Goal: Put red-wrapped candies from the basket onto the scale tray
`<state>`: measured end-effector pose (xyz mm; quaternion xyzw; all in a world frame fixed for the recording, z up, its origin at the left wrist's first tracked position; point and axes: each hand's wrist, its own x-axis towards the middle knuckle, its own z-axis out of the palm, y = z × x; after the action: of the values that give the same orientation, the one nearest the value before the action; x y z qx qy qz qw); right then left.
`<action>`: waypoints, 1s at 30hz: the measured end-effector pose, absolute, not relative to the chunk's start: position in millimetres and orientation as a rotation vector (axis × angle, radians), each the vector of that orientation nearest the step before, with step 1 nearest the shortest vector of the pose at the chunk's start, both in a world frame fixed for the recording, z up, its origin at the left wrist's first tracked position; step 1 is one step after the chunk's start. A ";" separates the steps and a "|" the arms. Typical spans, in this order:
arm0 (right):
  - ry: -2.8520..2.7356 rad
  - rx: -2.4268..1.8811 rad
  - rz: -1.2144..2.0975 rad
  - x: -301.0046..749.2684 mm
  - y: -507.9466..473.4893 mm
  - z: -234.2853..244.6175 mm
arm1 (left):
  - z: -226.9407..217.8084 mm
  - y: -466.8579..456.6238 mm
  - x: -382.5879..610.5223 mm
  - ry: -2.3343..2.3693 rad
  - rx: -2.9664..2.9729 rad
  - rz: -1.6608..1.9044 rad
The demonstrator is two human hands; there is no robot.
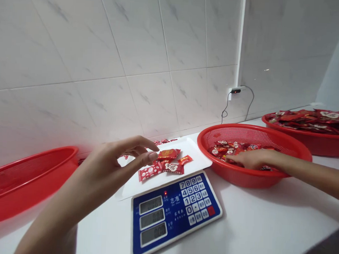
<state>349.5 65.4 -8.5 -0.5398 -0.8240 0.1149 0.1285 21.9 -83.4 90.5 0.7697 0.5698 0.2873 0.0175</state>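
Observation:
My left hand [120,158] hovers above the white plate [195,152] of a blue digital scale [177,215], its thumb and fingers apart and holding nothing. Just past its fingertips lies a gold-and-red wrapped candy [168,154], resting on red-and-white candy packets [150,172]. A smaller red candy [185,160] lies to their right. My right hand [252,159] reaches into a red mesh basket [231,132] and rests among wrapped red candies [221,150]. Its fingertips are partly hidden, so I cannot tell whether it grips any.
An empty-looking red mesh basket [30,167] stands at the left. A larger red basket [303,142] piled with red packets sits at the far right. White tiles back the counter [252,220], with a wall socket [235,91] and cable above.

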 end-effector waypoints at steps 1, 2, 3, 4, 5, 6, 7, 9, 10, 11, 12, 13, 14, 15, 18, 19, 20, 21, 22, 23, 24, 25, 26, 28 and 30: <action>-2.413 -1.639 0.409 348.1 63.1 -9.8 | 90.1 -82.8 22.3 1.763 2.399 0.881; -2.464 -1.700 0.523 346.5 61.3 -9.3 | 89.8 -82.4 22.7 1.757 2.405 0.874; -2.501 -1.726 0.595 345.1 60.1 -7.5 | 89.7 -82.3 22.9 1.756 2.408 0.864; -2.534 -1.713 0.624 344.1 59.4 -4.8 | 89.7 -82.5 23.0 1.757 2.411 0.867; -2.584 -1.690 0.655 343.7 59.2 -1.5 | 90.0 -83.0 22.9 1.758 2.410 0.869; -2.633 -1.676 0.670 343.6 59.5 2.3 | 90.6 -83.7 22.6 1.760 2.408 0.880; -2.654 -1.679 0.645 343.3 60.2 6.6 | 91.3 -84.4 22.0 1.759 2.406 0.891; -2.588 -1.687 0.434 340.0 61.7 17.0 | 92.8 -85.8 20.7 1.762 2.402 0.917; -2.518 -1.671 0.276 335.6 61.9 23.0 | 93.5 -86.3 20.1 1.767 2.400 0.925; -2.436 -1.625 0.133 328.8 61.5 29.2 | 93.9 -86.6 19.5 1.774 2.396 0.923; -2.366 -1.549 0.045 319.5 60.3 35.3 | 94.1 -86.6 19.0 1.782 2.394 0.926; -2.318 -1.459 0.027 307.8 58.6 40.7 | 94.0 -86.6 18.7 1.791 2.391 0.922; -2.300 -1.361 0.081 294.4 56.4 45.1 | 93.6 -86.5 18.3 1.798 2.388 0.921; -2.301 -1.260 0.180 280.0 54.3 48.1 | 93.0 -86.4 18.0 1.799 2.387 0.921; -2.363 -1.117 0.387 239.8 51.6 48.6 | 91.0 -87.3 17.0 1.781 2.388 0.919; -2.397 -1.118 0.387 229.8 52.5 46.6 | 90.5 -88.0 16.7 1.774 2.390 0.912; -2.426 -1.124 0.370 222.2 54.1 44.0 | 90.4 -89.0 16.7 1.769 2.394 0.905; -2.443 -1.127 0.363 217.0 55.9 41.3 | 90.5 -90.2 17.0 1.765 2.398 0.901; -2.448 -1.121 0.388 214.1 57.6 38.6 | 90.9 -91.4 17.4 1.761 2.404 0.901; -2.447 -1.109 0.445 212.9 58.8 36.2 | 91.6 -92.7 18.0 1.755 2.409 0.909; -2.443 -1.095 0.514 213.1 59.3 34.2 | 92.6 -93.9 18.7 1.748 2.413 0.921; -2.438 -1.083 0.575 214.0 59.1 32.6 | 93.7 -95.0 19.1 1.739 2.415 0.937; -2.437 -1.078 0.608 215.5 58.1 31.3 | 94.8 -95.8 19.4 1.734 2.413 0.952; -2.449 -1.105 0.552 218.8 54.5 30.1 | 96.6 -96.9 18.7 1.724 2.398 0.969; -2.460 -1.162 0.421 222.6 49.1 31.4 | 97.8 -97.7 16.7 1.717 2.381 0.984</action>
<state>222.6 49.1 31.4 -0.4140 -0.8768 0.1500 0.1932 16.7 -97.7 97.8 0.7689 0.5543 0.3177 0.0228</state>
